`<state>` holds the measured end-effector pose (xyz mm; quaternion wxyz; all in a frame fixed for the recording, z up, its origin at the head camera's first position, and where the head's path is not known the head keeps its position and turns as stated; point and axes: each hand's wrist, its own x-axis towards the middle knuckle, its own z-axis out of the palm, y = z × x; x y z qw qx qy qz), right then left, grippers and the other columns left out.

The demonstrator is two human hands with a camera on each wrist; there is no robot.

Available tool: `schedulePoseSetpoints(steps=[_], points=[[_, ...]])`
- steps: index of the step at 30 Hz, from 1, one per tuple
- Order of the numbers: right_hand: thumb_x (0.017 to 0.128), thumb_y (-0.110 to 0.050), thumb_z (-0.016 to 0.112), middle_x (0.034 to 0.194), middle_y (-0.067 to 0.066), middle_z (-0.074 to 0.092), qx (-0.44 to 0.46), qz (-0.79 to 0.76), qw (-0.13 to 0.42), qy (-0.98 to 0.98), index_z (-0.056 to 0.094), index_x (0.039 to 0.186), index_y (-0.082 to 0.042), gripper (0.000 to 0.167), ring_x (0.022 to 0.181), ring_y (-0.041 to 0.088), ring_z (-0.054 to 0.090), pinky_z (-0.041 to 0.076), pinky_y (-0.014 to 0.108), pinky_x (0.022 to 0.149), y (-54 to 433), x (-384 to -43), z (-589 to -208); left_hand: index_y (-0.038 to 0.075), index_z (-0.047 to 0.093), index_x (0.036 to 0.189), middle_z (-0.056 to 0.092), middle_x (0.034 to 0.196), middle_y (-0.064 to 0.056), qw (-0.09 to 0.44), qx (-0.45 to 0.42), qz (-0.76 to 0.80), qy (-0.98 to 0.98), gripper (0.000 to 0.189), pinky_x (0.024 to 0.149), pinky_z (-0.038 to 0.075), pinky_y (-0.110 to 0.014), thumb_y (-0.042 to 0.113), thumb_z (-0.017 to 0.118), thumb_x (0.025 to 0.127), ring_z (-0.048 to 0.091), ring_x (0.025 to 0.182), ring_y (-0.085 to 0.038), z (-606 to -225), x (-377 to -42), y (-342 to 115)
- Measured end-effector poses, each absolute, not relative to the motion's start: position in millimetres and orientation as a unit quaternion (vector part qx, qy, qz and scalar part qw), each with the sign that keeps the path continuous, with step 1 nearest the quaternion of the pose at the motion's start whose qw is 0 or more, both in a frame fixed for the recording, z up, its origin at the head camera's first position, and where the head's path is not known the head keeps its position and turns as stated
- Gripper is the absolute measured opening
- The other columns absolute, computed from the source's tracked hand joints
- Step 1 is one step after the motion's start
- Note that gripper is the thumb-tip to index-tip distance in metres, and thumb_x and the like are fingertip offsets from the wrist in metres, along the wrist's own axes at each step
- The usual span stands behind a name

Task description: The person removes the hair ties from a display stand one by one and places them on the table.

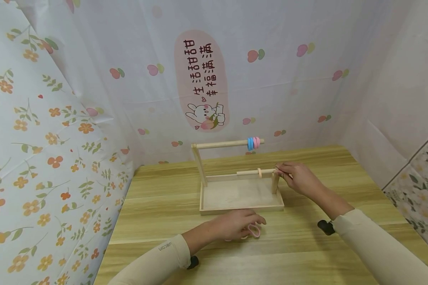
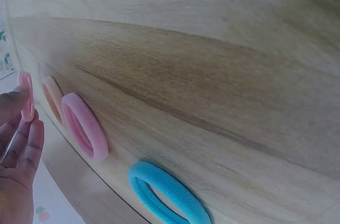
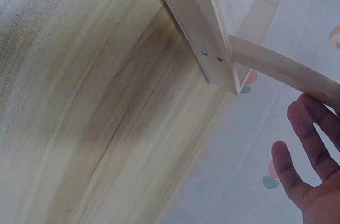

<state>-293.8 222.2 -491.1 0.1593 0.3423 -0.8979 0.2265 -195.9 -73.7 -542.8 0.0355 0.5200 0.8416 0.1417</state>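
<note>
My left hand point(image 1: 233, 224) is over the table just in front of a wooden display stand point(image 1: 241, 209), pinching a pink hair tie point(image 1: 254, 230) between thumb and fingers. In the left wrist view a peach hair tie point(image 2: 53, 98), a second pink one point(image 2: 85, 127) and a blue one point(image 2: 167, 195) lie on the table. With its fingertips, my right hand point(image 1: 299, 179) grips the top of the stand's short post point(image 1: 275, 184); its thumb is hidden in the right wrist view. A pale orange hair tie point(image 1: 260, 173) hangs on the lower bar. Blue hair ties point(image 1: 250, 143) and pink ones point(image 1: 256, 142) circle the upper bar.
The stand has a shallow tray base point(image 1: 235, 194) and a tall left post point(image 1: 199, 166) carrying the upper bar point(image 1: 221, 144). A wood-grain table point(image 1: 157, 198) lies beneath. Printed curtains point(image 1: 146, 99) close off the back and sides.
</note>
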Motion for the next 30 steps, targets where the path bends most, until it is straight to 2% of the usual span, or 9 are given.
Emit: schedulePoseSetpoints(steps=[14, 21, 30], points=[[0.097, 0.0, 0.082, 0.12, 0.03, 0.08, 0.345, 0.228, 0.163, -0.896, 0.078, 0.123, 0.013, 0.029, 0.101, 0.047, 0.081, 0.067, 0.056, 0.079, 223.3, -294.6, -492.0, 0.019, 0.066, 0.144, 0.073, 0.134, 0.004, 0.018, 0.533, 0.138, 0.835, 0.042, 0.111, 0.052, -0.014, 0.014, 0.079, 0.105, 0.069, 0.126, -0.008, -544.2, -196.0, -70.1], [0.096, 0.0, 0.083, 0.118, 0.028, 0.081, 0.35, 0.231, 0.177, -0.89, 0.08, 0.121, 0.011, 0.028, 0.1, 0.045, 0.081, 0.068, 0.054, 0.078, 223.8, -297.2, -496.5, 0.019, 0.065, 0.147, 0.072, 0.137, 0.003, 0.039, 0.525, 0.143, 0.838, 0.045, 0.112, 0.05, -0.011, 0.009, 0.078, 0.104, 0.068, 0.13, -0.008, -547.4, -196.9, -70.3], [0.097, 0.0, 0.081, 0.118, 0.029, 0.08, 0.345, 0.232, 0.167, -0.894, 0.079, 0.123, 0.012, 0.028, 0.097, 0.044, 0.081, 0.067, 0.054, 0.076, 223.9, -294.8, -493.7, 0.021, 0.061, 0.153, 0.07, 0.14, 0.004, 0.049, 0.518, 0.124, 0.845, 0.052, 0.111, 0.05, -0.012, 0.011, 0.078, 0.104, 0.066, 0.132, -0.007, -547.0, -196.8, -69.5]])
